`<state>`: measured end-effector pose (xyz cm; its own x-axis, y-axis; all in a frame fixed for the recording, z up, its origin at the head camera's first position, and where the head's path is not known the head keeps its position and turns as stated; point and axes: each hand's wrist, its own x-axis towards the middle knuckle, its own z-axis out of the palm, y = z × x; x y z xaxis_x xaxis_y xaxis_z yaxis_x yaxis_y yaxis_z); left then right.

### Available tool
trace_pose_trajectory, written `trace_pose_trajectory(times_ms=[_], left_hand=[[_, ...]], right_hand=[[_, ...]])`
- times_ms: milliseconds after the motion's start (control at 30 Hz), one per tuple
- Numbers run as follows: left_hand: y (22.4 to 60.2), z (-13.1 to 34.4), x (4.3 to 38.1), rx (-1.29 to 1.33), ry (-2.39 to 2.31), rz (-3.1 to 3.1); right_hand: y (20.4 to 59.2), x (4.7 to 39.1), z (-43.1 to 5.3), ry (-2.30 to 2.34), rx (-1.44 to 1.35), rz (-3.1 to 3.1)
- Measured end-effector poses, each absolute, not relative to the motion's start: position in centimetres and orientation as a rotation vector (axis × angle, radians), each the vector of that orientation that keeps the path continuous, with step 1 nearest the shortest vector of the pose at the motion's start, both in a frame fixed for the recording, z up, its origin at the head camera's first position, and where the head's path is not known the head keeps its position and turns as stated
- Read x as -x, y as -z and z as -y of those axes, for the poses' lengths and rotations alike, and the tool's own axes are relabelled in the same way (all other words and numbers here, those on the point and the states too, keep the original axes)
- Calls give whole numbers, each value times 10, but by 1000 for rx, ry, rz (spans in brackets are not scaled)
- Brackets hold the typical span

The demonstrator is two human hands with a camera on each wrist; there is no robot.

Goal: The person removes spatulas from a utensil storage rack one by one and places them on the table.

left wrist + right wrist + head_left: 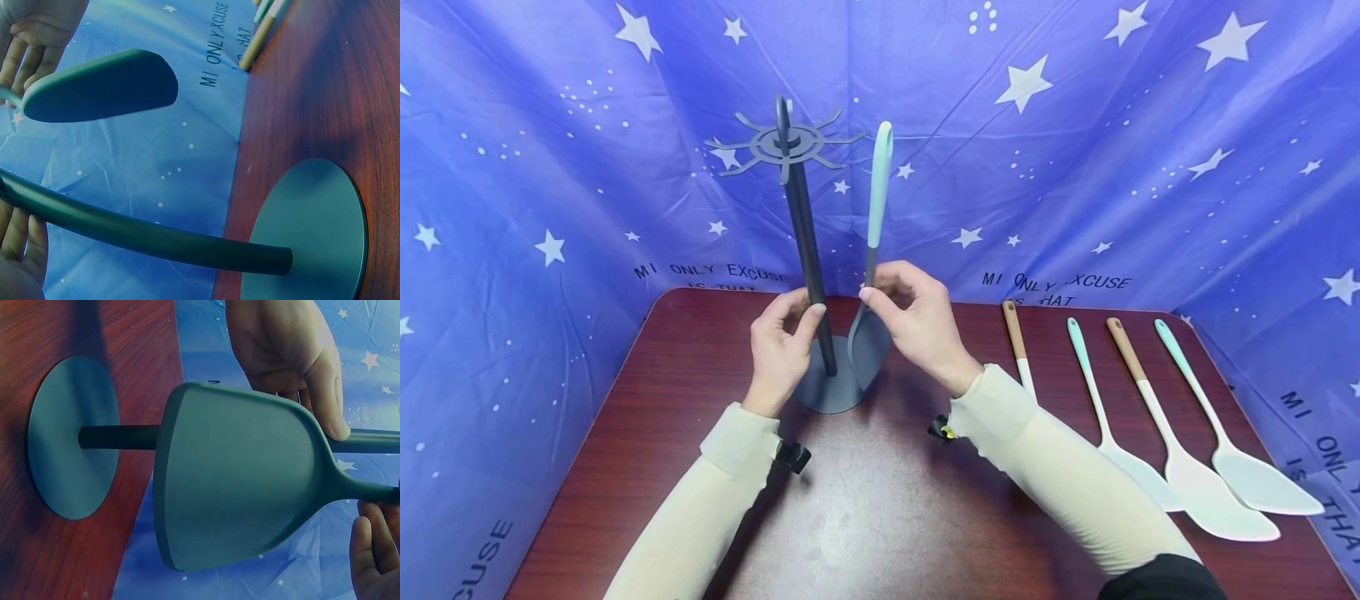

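My left hand (778,346) holds the dark grey post (805,237) of a utensil stand partway up, thumb and fingers around it. The stand has a round base (827,402) on the table and a ring of hooks (786,144) at its top. To the right of the post, my right hand (925,321) pinches a grey spatula (870,346) by its neck. Its mint handle (881,187), with a hanging hole, points up and the broad blade hangs down. In the right wrist view the blade (244,478) hides part of the post.
On the right of the dark red table (865,517) lie white-headed spatulas (1217,500) with mint or wooden handles, and another wooden-handled utensil (1015,333) is partly covered by my right sleeve. A blue starry cloth (925,75) hangs behind the table and at its sides.
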<state>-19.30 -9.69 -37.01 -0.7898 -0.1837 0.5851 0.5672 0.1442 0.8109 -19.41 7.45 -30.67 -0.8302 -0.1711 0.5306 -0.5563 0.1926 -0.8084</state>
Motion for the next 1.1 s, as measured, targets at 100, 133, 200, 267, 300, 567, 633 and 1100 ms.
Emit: trace_pose_trajectory(times_ms=[100,133,200,267,300,567,633,1100], left_hand=[[371,97,193,368,1715,1852],[371,97,193,367,1720,1850],[371,97,193,364,1727,1851],[370,97,193,362,1729,1853],[370,97,193,362,1730,1854],[370,96,193,369,1719,1854],[371,96,193,373,1724,1849],[370,96,192,360,1709,1856]], right_hand=[[306,193,-77,-1660,-677,2163],[306,193,-77,-1658,-675,2166],[306,193,-79,-1653,-667,2175],[309,195,-81,-1644,-659,2187],[313,197,-83,-1642,-655,2191],[337,211,-97,-1619,-623,2234],[339,211,-100,-1621,-618,2245],[347,210,-115,-1615,-490,2374]])
